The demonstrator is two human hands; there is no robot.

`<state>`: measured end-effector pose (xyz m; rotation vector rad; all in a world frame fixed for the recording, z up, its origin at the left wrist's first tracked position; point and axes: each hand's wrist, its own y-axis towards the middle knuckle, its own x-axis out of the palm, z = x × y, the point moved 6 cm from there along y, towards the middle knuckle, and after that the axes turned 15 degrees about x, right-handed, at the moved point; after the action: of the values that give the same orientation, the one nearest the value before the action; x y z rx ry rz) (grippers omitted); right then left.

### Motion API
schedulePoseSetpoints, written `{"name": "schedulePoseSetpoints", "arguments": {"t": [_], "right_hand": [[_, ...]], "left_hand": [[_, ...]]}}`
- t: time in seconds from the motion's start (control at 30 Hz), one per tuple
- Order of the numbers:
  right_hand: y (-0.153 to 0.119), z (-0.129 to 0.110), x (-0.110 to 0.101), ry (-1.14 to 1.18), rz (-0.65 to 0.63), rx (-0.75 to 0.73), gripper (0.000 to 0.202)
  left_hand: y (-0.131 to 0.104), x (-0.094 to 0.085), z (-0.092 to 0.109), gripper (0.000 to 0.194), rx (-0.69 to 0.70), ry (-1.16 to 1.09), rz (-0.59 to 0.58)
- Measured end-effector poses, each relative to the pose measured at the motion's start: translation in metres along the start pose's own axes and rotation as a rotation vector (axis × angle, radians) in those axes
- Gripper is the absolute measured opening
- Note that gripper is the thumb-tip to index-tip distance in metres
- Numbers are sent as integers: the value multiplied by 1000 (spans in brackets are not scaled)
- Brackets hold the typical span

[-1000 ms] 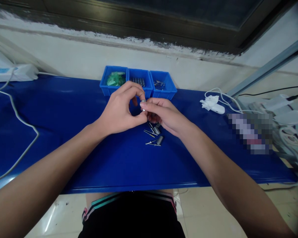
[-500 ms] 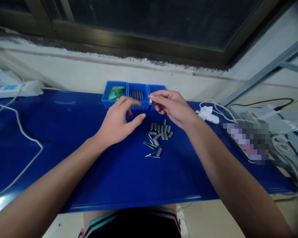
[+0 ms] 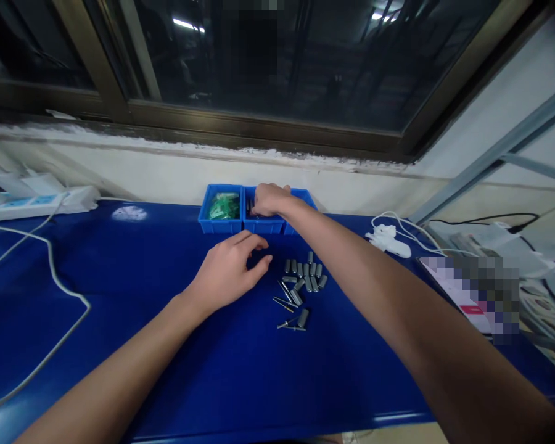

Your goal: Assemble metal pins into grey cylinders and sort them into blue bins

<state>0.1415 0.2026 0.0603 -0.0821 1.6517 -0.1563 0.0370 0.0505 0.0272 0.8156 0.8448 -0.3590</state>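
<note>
My right hand [image 3: 272, 200] reaches down into the middle blue bin [image 3: 263, 227]. Its fingers are bent closed, and their tips and anything between them are hidden in the bin. Dark metal pieces [image 3: 250, 205] show beside those fingers. My left hand [image 3: 229, 266] hovers over the table in front of the bins, thumb and fingers apart, holding nothing. To its right lies a loose group of short grey metal cylinders [image 3: 308, 283]. Several thin pop rivets [image 3: 284, 303] lie at the near side of that group.
A left bin [image 3: 205, 213] holds green plastic packets [image 3: 224, 206]; a right bin [image 3: 311, 200] is partly behind my forearm. White cable [image 3: 81, 297] and a power strip [image 3: 41, 206] lie left. A white charger [image 3: 388, 240] and a blurred tablet-like device [image 3: 462, 296] lie right.
My right hand has moved from above the table, where it pinched a small metal piece, into the middle bin. My left hand stays open in front of the bins. The view has tilted up.
</note>
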Motion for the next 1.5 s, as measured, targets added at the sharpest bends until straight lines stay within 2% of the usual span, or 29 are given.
{"name": "schedulePoseSetpoints", "arguments": {"t": [0.33, 0.57, 0.93, 1.07, 1.17, 1.23, 1.3, 1.4, 1.5], "right_hand": [[-6, -2, 7, -97, -108, -72, 20], [1, -8, 15, -72, -94, -110, 22], [2, -11, 12, -21, -68, -112, 15], [6, -7, 4, 30, -49, -112, 7], [-4, 6, -14, 99, 69, -110, 12], [-23, 20, -29, 210, 195, -134, 19], [-51, 35, -37, 363, 244, -197, 21], [-91, 64, -26, 489, 152, -208, 23], [-111, 99, 5, 429, 58, -33, 24]], "left_hand": [[1, 0, 3, 16, 5, 18, -13], [1, 2, 3, 15, 10, 18, -28], [1, 1, 4, 18, 32, 35, -36], [1, 2, 5, 17, 19, 38, -56], [1, 3, 5, 19, 10, 39, -81], [0, 4, 4, 21, 8, 46, -92], [0, 4, 4, 22, 8, 51, -98], [0, 4, 4, 23, 14, 57, -105], [0, 4, 4, 24, 18, 65, -107]]}}
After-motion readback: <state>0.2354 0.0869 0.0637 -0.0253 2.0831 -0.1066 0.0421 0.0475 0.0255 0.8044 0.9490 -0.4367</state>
